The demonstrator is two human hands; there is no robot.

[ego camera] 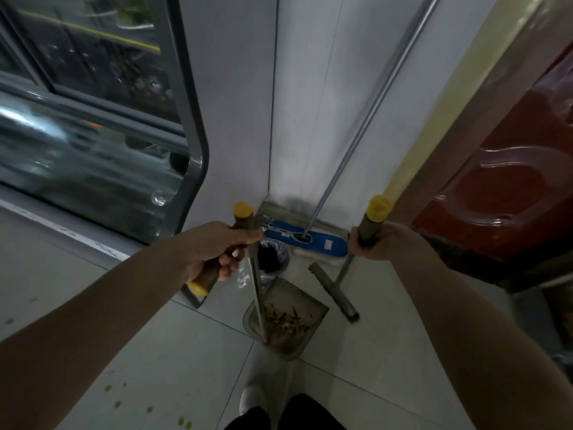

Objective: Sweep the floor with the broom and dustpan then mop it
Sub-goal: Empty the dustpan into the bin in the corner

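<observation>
Head view, left to right. At far left, a grey-framed glass door (102,97) meets the white wall (242,103); yellowish specks (148,409) lie on the pale tiled floor (186,352) at near left. The left hand (217,252) is clamped around the brown, yellow-capped grip of the dustpan handle (243,218), whose metal shaft runs down to the dustpan (288,321), which stands on the floor near the corner and holds brownish debris (286,319). Just beyond the dustpan sits a small bin lined with a dark bag (273,256). In the far corner, a flat mop with a blue head (310,240) rests on the floor, its metal pole (372,110) leaning up against the wall. The right hand (376,243) is closed around the grey, yellow-tipped broom handle (373,218); the narrow grey broom head (335,291) rests on the floor just right of the dustpan. A dark red panelled door (511,169) fills the right edge. A white shoe (252,397) shows at the bottom.
</observation>
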